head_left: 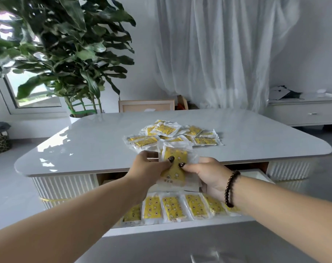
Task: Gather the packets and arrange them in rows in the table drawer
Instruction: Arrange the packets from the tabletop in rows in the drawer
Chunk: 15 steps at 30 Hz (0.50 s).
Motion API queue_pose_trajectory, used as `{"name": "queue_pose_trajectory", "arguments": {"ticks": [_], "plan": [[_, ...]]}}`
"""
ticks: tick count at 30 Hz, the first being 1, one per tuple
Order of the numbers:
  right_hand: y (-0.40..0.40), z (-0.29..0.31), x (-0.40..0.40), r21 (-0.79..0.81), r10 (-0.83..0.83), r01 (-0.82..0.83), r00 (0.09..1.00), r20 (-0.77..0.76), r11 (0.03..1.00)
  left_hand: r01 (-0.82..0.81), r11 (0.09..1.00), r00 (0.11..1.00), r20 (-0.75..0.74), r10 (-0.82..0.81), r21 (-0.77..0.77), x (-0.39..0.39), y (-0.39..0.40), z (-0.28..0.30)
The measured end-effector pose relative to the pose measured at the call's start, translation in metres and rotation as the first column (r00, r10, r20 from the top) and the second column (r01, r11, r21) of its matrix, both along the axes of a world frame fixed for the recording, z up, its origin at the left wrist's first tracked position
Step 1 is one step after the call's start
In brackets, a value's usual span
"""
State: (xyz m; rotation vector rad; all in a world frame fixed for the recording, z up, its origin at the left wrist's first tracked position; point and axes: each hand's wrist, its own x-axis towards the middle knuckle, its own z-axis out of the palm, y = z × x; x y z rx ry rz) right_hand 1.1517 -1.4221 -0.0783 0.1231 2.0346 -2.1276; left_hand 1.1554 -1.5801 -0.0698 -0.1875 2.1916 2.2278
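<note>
your left hand (149,167) and right hand (208,172) both pinch one yellow packet (173,164) at frame centre, over the open drawer (180,225). a row of packets (172,207) lies inside; a loose pile (172,134) sits on the table (85,141) above.

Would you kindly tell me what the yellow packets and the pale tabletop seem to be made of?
The yellow packets: probably thin clear plastic film, crinkled and translucent at the edges. The pale grey tabletop: glossy, maybe glass or polished stone, mirroring window light; which one is unclear.
</note>
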Motion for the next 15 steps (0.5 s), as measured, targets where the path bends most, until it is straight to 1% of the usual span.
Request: {"name": "queue_pose_trajectory", "arguments": {"ticks": [3,5,7,8,9,11,12,13,15], "plan": [[0.033,-0.003,-0.001,0.102,-0.007,0.011,0.999,-0.037,0.995,0.039,0.996,0.999,-0.026,-0.041,-0.083,-0.001,0.022,-0.006],[0.061,-0.006,-0.005,0.217,-0.017,0.036,0.996,-0.090,0.976,0.094,0.991,0.995,-0.031,-0.097,-0.096,-0.005,0.039,-0.015],[0.093,-0.010,-0.013,0.361,-0.028,0.082,0.988,-0.150,0.929,0.151,0.983,0.987,-0.036,-0.156,-0.104,-0.011,0.058,-0.023],[0.110,-0.013,-0.018,0.446,-0.044,0.118,0.984,-0.173,0.887,0.172,0.976,0.983,-0.045,-0.179,-0.136,-0.015,0.067,-0.029],[0.128,-0.018,-0.022,0.550,-0.057,0.154,0.980,-0.189,0.821,0.183,0.966,0.979,-0.059,-0.197,-0.185,-0.020,0.074,-0.035],[0.158,-0.028,-0.026,0.766,-0.075,0.197,0.979,-0.191,0.612,0.193,0.939,0.971,-0.080,-0.224,-0.286,-0.028,0.084,-0.052],[0.171,-0.035,-0.029,0.840,-0.086,0.197,0.980,-0.177,0.505,0.197,0.925,0.969,-0.077,-0.234,-0.326,-0.031,0.087,-0.062],[0.181,-0.041,-0.031,0.891,-0.093,0.181,0.983,-0.156,0.416,0.201,0.912,0.970,-0.060,-0.238,-0.358,-0.034,0.088,-0.073],[0.197,-0.058,-0.043,0.945,-0.102,0.115,0.991,-0.088,0.305,0.223,0.885,0.970,-0.001,-0.244,-0.408,-0.039,0.088,-0.090]]}}
